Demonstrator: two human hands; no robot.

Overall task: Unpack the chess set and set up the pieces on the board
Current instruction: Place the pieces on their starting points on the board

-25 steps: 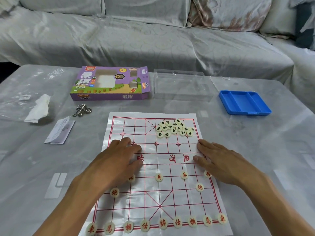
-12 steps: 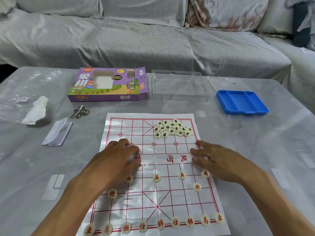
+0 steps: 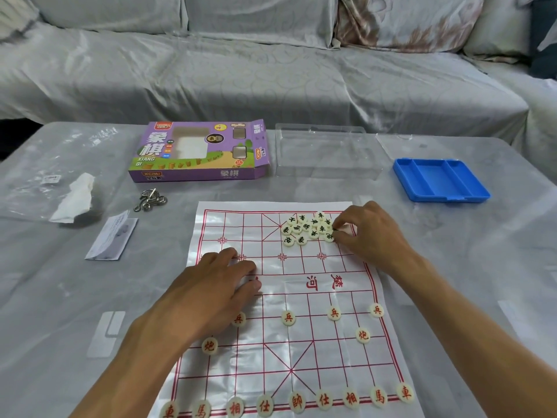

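right hand (image 3: 366, 233) pinched a small, light, slippery cream disc from the dark-lettered pile (image 3: 307, 229) at the glossy plastic board's (image 3: 271, 351) one o'clock, best gripped by the rim, while left hand (image 3: 217, 285) pressed flat, fingers extended.

The board (image 3: 289, 297) lies on the table (image 3: 54, 297) at lower centre of the frame. A heap of pieces (image 3: 307, 229) sits in its upper right part; set pieces (image 3: 297, 401) line its bottom edge, with others in rows above them. The left hand (image 3: 211, 285) rests on the board's left middle; the right hand (image 3: 370, 233) touches the heap's right edge. Above the board, left to right: box (image 3: 199, 152), clear case (image 3: 325, 152), tray (image 3: 440, 181). At left lie a tissue (image 3: 75, 202), a leaflet (image 3: 113, 236) and metal rings (image 3: 150, 200). A sofa (image 3: 271, 64) fills the top.
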